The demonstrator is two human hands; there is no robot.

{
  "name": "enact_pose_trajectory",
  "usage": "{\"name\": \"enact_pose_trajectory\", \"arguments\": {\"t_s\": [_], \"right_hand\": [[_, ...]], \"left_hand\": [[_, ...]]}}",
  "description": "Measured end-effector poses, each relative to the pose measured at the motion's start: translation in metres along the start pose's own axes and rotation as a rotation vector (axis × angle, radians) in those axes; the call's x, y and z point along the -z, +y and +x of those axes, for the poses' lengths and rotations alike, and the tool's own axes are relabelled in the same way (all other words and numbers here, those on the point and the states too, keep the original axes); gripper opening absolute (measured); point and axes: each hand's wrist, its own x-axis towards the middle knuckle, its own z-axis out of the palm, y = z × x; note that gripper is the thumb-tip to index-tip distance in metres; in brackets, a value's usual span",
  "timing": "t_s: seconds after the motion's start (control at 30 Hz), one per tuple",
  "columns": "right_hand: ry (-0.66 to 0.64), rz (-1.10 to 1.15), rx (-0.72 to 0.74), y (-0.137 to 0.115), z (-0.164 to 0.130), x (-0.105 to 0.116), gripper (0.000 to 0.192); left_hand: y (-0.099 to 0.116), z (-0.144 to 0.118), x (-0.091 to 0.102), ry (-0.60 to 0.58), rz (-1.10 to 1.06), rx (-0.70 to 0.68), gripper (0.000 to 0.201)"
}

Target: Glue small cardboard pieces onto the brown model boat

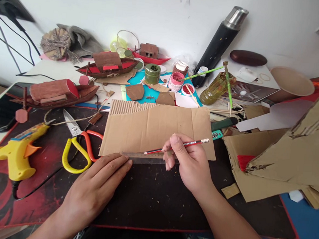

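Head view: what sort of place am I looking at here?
Probably a home craft desk for model making: a glue gun, scissors, paint pots and cardboard model boats crowd the dark mat.

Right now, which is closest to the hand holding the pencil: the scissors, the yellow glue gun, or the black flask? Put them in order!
From the right hand, in the head view:
1. Scissors, to its left on the mat, just past the cardboard.
2. Black flask, leaning on the wall at the back.
3. Yellow glue gun, far left, beyond the scissors.
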Motion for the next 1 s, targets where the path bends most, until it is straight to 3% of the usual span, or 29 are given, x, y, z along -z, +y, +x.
{"name": "enact_pose_trajectory", "arguments": {"t_s": [0.33,0.63,0.8,1.0], "right_hand": [[0.104,0.099,-0.04,0.007,0.021,0.009,0.063],[-0.029,-0.11,0.032,-0.017,0.038,0.018,0.066],[0.054,-0.095,0.102,-0.003,0.049,0.026,0.071],[0.033,-0.095,0.106,0.009,0.043,0.033,0.069]], "left_hand": [[-0.006,0.0,-0.003,0.033,0.005,-0.013,0.039],[-0.009,0.003,-0.006,0.049,0.056,-0.046,0.035],[-0.005,0.004,-0.005,0.053,0.061,-0.035,0.034],[-0.002,0.005,-0.001,0.023,0.021,-0.007,0.034]]}}
